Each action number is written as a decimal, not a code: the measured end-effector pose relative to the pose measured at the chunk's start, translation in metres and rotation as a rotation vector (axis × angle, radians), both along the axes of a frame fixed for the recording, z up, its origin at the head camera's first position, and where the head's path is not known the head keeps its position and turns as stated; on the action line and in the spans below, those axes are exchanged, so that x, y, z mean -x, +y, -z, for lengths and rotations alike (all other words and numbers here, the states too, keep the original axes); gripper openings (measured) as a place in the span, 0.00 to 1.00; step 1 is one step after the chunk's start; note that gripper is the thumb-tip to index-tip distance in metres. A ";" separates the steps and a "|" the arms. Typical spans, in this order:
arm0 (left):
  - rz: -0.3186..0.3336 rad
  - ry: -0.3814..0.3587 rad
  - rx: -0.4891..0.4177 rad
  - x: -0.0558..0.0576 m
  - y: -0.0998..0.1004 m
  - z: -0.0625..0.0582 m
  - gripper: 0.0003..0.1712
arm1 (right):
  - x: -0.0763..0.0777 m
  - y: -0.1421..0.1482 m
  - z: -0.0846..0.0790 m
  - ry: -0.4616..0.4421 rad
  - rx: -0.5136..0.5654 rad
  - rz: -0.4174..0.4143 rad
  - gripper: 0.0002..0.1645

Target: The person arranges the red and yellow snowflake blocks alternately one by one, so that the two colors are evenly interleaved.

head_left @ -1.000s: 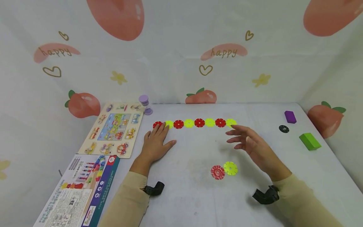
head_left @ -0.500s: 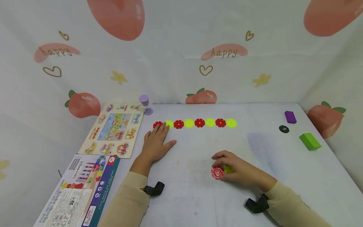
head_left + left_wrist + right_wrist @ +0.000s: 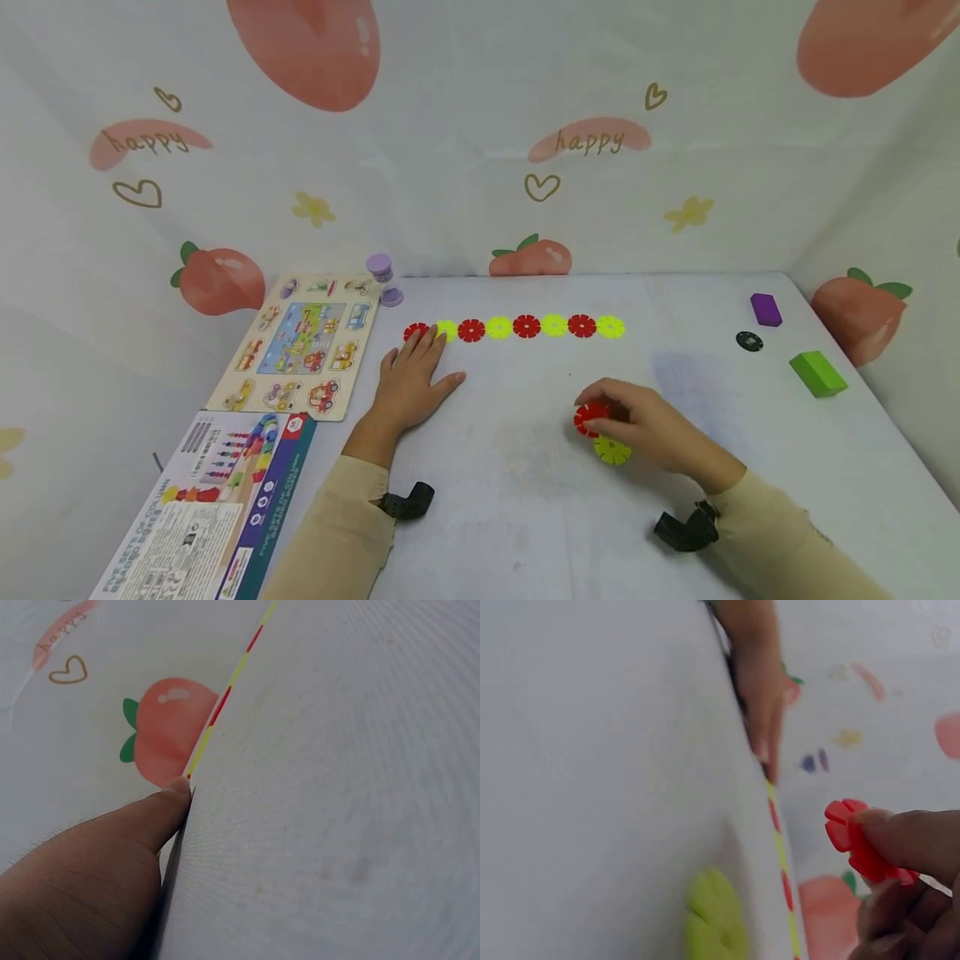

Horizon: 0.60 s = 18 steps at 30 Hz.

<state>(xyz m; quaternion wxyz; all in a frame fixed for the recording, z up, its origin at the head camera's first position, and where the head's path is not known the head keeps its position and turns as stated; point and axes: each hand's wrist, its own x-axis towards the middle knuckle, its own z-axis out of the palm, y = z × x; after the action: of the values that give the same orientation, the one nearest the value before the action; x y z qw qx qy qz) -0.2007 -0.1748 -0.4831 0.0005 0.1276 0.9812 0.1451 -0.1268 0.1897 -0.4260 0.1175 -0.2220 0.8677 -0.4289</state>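
My right hand (image 3: 637, 425) pinches a red notched snowflake disc (image 3: 587, 418) between thumb and fingers. The right wrist view shows this disc (image 3: 844, 834) tilted and raised off the table. Just below it in the head view, a yellow snowflake disc (image 3: 612, 452) lies flat. At the back, alternating red and yellow discs form a straight row (image 3: 527, 326). My left hand (image 3: 410, 383) lies palm down at the row's left end, its fingertips over the first red disc (image 3: 415, 332) and the yellow disc (image 3: 448, 330) beside it. In the left wrist view, mainly the left thumb (image 3: 161, 814) shows.
On the left are a wooden picture puzzle board (image 3: 348, 329), a printed box (image 3: 202, 508) and a purple sand timer (image 3: 384, 279). A purple block (image 3: 767, 309), a black round chip (image 3: 749, 341) and a green block (image 3: 819, 373) sit at the right. A patterned cloth (image 3: 450, 167) hangs behind.
My right hand came down from the row's right end to the two loose discs, then took the red one and lifted it slightly away. The left hand stayed in place.
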 end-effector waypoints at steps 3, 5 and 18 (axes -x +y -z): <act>0.000 0.004 -0.002 0.000 -0.001 0.001 0.48 | 0.018 0.016 -0.007 -0.016 0.079 0.138 0.15; 0.001 0.003 -0.005 0.000 -0.001 0.001 0.48 | 0.031 0.028 -0.010 -0.026 0.104 0.246 0.16; -0.003 0.000 -0.010 0.000 -0.001 -0.001 0.49 | 0.100 0.075 0.030 -0.146 0.153 0.632 0.27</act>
<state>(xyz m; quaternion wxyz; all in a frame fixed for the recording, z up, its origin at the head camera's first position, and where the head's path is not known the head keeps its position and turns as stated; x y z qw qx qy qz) -0.2011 -0.1757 -0.4823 -0.0002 0.1260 0.9806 0.1501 -0.2272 0.2652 -0.4558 0.0234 0.0812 0.8482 -0.5229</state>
